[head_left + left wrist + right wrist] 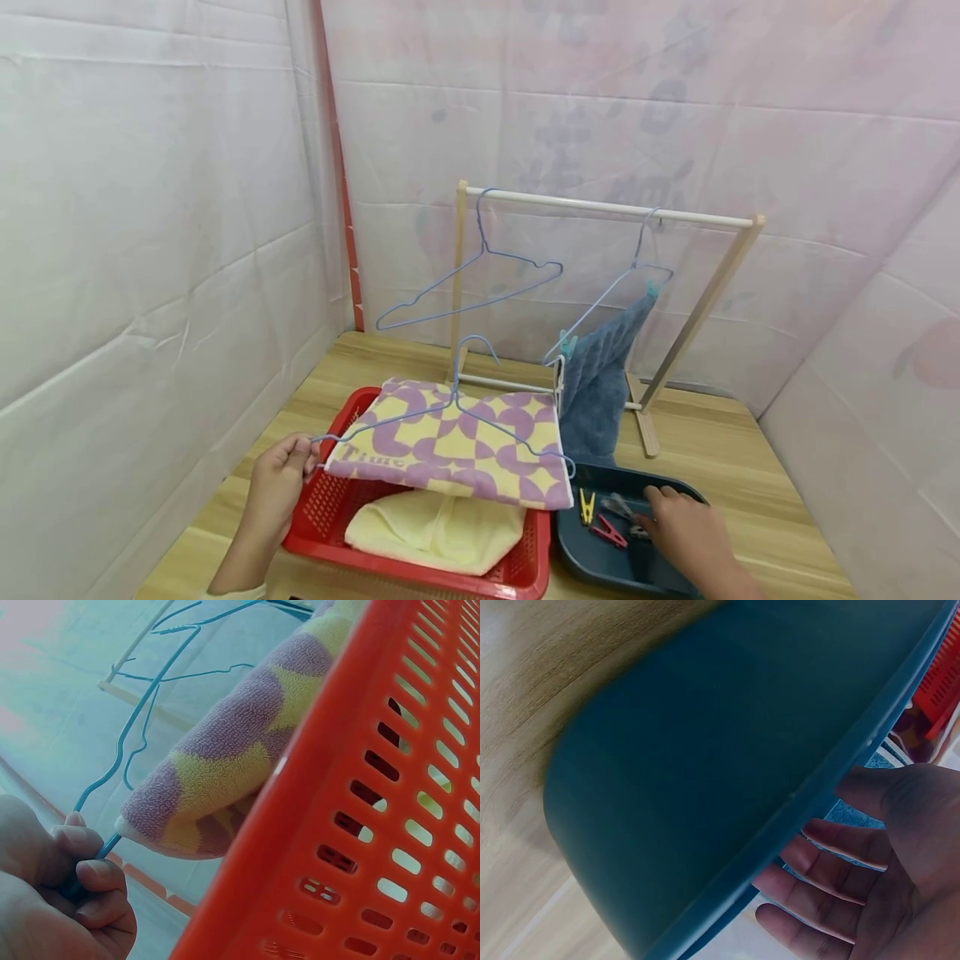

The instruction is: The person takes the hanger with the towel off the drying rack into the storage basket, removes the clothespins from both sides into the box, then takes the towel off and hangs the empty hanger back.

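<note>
My left hand (277, 475) pinches one end of a blue wire hanger (455, 392); the left wrist view shows thumb and fingers curled round the wire. Over the hanger's lower bar hangs a yellow and purple patterned towel (487, 454), held above the red basket (322, 546). My right hand (686, 529) is over the dark blue tray (600, 562), fingers spread and loosely bent beside its rim in the right wrist view. Inside the tray lie a yellow clothespin (587, 507), a pinkish-red clothespin (611, 532) and a clear one (617, 506) close to my right fingertips.
A pale yellow folded cloth (435, 533) lies in the basket. Behind stands a wooden rack with a white rail (600, 202). From it hang a bare blue hanger (480, 310) and another with a blue-grey towel (600, 392) clipped by teal clothespins. White curtains surround the table.
</note>
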{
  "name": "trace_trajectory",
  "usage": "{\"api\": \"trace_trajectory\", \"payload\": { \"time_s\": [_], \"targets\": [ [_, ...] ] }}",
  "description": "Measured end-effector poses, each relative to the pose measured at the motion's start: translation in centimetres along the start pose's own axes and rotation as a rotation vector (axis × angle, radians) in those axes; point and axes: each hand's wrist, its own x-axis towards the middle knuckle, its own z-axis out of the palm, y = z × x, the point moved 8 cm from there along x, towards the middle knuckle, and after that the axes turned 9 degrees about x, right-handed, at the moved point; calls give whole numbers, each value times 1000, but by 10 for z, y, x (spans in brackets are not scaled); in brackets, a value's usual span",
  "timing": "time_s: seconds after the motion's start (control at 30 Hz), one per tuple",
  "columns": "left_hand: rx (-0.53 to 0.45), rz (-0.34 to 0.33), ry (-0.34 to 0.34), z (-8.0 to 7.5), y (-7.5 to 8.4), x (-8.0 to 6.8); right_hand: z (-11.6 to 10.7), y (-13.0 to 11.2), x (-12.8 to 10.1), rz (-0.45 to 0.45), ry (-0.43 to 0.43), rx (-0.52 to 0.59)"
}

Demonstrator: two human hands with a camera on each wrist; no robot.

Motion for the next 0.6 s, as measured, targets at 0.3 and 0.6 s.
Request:
{"api": "trace_trajectory", "payload": {
  "time_s": [0.3,0.6],
  "targets": [
    [1,-5,-2,-1,0,-2,-16,-19,4,-63,134,3],
    [7,0,-8,2,0,-1,-53,-79,23,-237,378,111]
  ]
}}
